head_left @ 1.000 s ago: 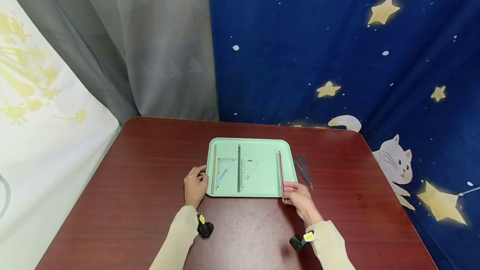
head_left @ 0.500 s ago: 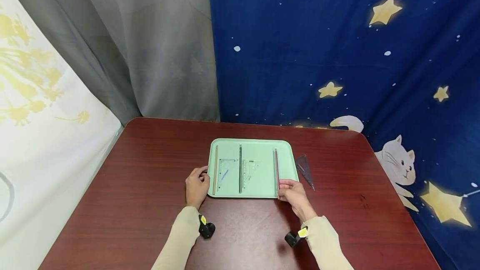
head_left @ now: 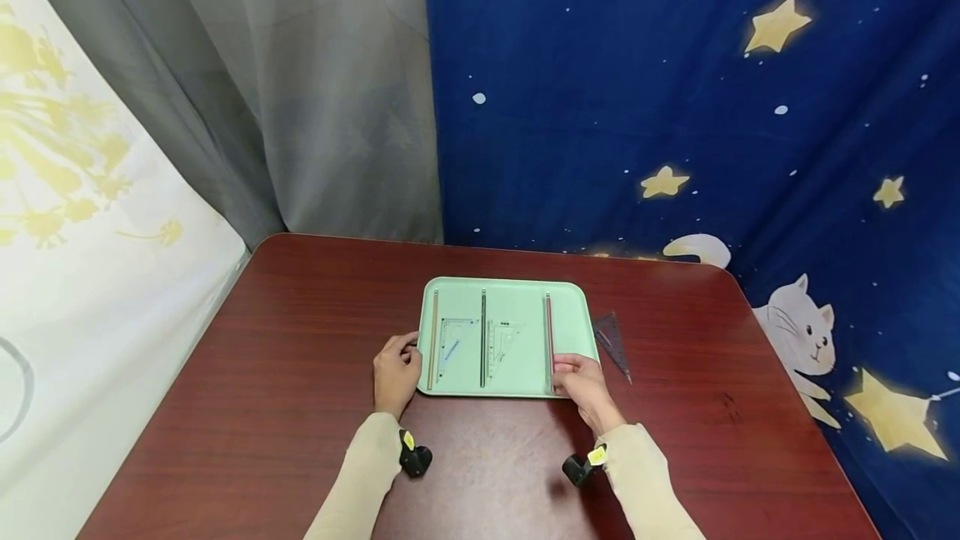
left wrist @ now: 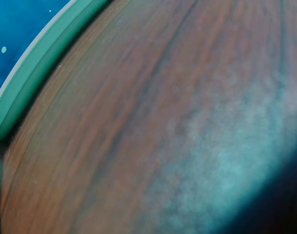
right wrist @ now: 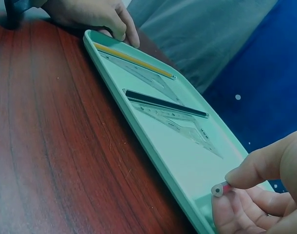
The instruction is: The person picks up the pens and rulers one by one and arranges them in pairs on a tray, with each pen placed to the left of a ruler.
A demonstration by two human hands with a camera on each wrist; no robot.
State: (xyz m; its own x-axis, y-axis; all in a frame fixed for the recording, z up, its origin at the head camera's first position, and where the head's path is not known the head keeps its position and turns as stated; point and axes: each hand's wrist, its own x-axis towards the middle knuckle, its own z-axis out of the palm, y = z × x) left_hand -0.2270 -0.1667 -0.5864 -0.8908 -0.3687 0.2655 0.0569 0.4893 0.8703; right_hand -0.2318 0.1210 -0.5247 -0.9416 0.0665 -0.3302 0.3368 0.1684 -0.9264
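My right hand [head_left: 581, 382] pinches the near end of a red pencil [head_left: 550, 323] between thumb and fingers. The pencil lies lengthwise over the right part of a green tray [head_left: 525, 395]; its blunt end [right wrist: 217, 190] faces the camera in the right wrist view. At the tray's left rim rests my left hand [head_left: 396, 373], relaxed fingers touching the edge. A yellow pencil [right wrist: 134, 61] and a black pencil [head_left: 483, 340] lie on the tray, roughly parallel. Beside them are two clear set squares, the left one [head_left: 453, 340] and the middle one [head_left: 501, 344].
A dark, see-through set square [head_left: 612, 344] lies on the table just right of the tray. The brown wooden table [head_left: 337, 298] extends around it. Curtains [head_left: 585, 107] hang behind the table's far edge.
My right hand has shifted the red pencil left and slightly away from me, so its near end now lies inside the tray's near edge. My left hand stays at the rim.
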